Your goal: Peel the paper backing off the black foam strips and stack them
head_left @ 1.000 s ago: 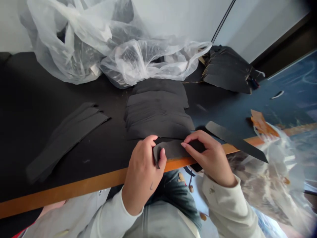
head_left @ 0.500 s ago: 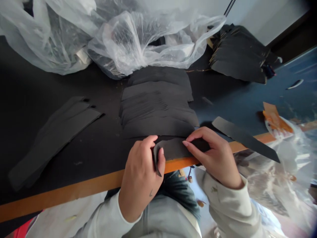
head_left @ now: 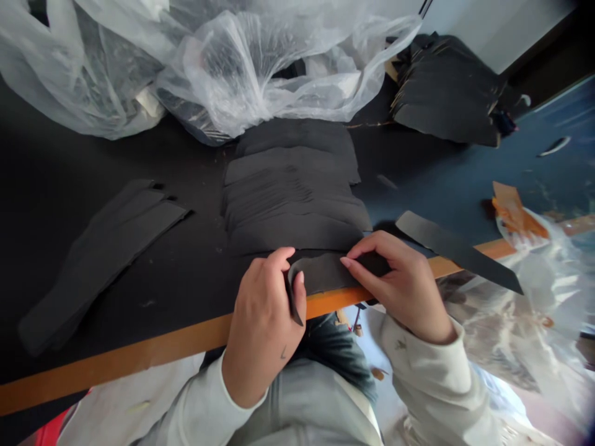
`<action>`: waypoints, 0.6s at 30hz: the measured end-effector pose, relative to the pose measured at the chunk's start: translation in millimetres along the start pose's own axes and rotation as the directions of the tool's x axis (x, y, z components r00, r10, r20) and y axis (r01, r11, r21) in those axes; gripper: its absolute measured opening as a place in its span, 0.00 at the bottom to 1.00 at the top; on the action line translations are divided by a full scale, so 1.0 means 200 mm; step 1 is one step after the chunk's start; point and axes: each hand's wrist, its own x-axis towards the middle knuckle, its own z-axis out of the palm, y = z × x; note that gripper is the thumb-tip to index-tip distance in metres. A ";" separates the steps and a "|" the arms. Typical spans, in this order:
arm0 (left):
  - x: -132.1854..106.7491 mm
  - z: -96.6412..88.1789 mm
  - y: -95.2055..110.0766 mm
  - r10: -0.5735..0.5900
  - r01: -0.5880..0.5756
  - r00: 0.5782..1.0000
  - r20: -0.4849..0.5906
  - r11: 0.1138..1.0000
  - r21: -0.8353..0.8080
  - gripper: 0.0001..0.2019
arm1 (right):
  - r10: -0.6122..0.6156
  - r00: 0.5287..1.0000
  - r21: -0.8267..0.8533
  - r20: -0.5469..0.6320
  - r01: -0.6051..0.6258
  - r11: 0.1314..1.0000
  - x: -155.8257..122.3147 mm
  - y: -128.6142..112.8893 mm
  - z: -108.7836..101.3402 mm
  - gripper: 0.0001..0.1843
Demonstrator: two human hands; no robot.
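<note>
Head view: pinched firmly by the fingers of left hand and the fingers of right hand, one black foam strip, held above the orange counter edge, its end curled, just beside stacked foam strips, so kept apart from them.

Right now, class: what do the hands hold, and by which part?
A black strip: the left hand pinches its curled left end, and the right hand pinches its right end.
</note>
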 end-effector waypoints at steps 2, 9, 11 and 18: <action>0.00 0.00 0.00 0.005 -0.005 1.000 0.002 1.000 0.012 0.15 | -0.001 1.000 -0.001 -0.002 0.001 1.000 0.00 0.00 0.00 0.05; 0.00 0.00 -0.03 0.088 -0.086 0.995 -0.039 0.995 0.048 0.14 | -0.002 1.000 0.011 0.015 0.001 1.000 -0.01 -0.01 0.01 0.03; 0.00 0.01 -0.04 0.116 -0.112 0.991 -0.071 0.992 0.059 0.13 | 0.001 1.000 0.021 0.010 -0.001 1.000 0.00 -0.02 0.01 0.04; 0.01 0.09 -0.11 0.201 -0.198 0.963 -0.179 0.979 0.039 0.17 | 0.016 1.000 -0.008 0.021 -0.016 1.000 0.03 -0.03 0.01 0.19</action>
